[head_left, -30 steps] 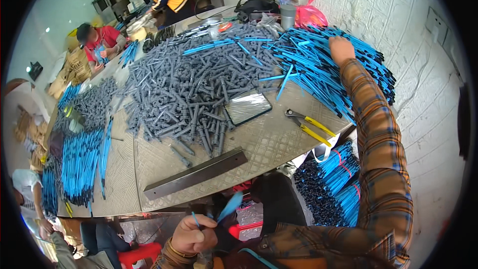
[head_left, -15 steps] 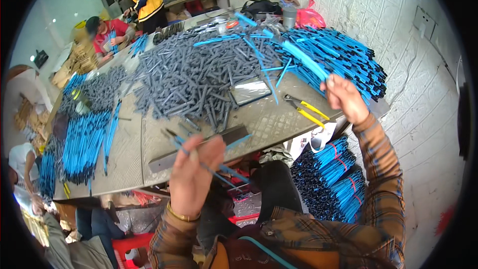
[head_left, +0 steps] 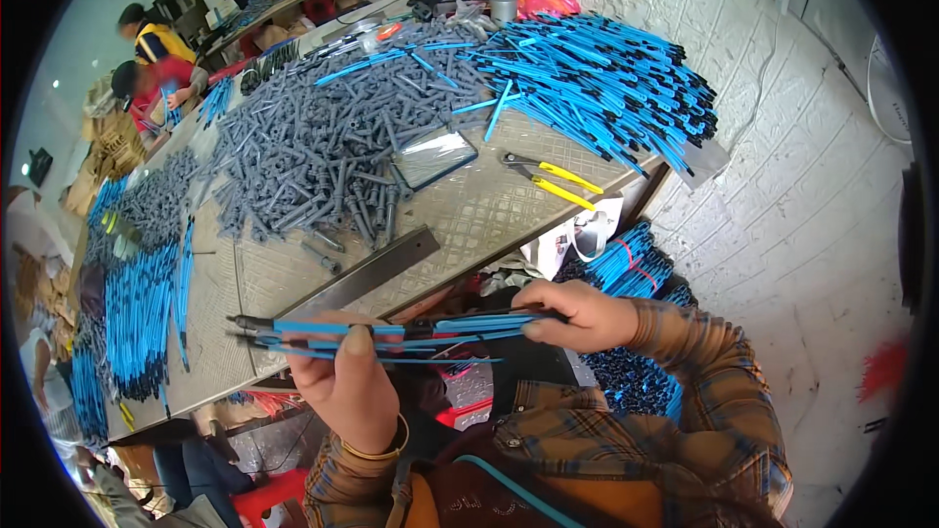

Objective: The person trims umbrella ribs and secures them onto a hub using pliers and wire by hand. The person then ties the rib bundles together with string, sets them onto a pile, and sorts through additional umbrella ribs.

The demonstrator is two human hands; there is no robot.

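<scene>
My left hand (head_left: 344, 376) is closed round a small bunch of thin blue rods with black ends (head_left: 396, 330), the thumb pressed over them. They lie sideways in front of me, just past the table's front edge. At the other end of the bunch, my right hand (head_left: 585, 318) pinches the rods between thumb and fingers. Some rods stick out on the left, their black tips close to a metal bar (head_left: 377, 269) on the table. Part of the bunch is hidden by my fingers.
Grey ribbed plugs (head_left: 313, 156) are heaped on the table, with a large pile of blue rods (head_left: 597, 78) to their right. Yellow-handled pliers (head_left: 558, 181) and a flat shiny pad (head_left: 435, 158) lie nearer. Rod bundles (head_left: 626, 264) stand below the table; co-workers (head_left: 161, 88) are at the far left.
My right hand has come down and left from the rod pile to the bunch in my left hand. The view has shifted, and a person in yellow appears farther left.
</scene>
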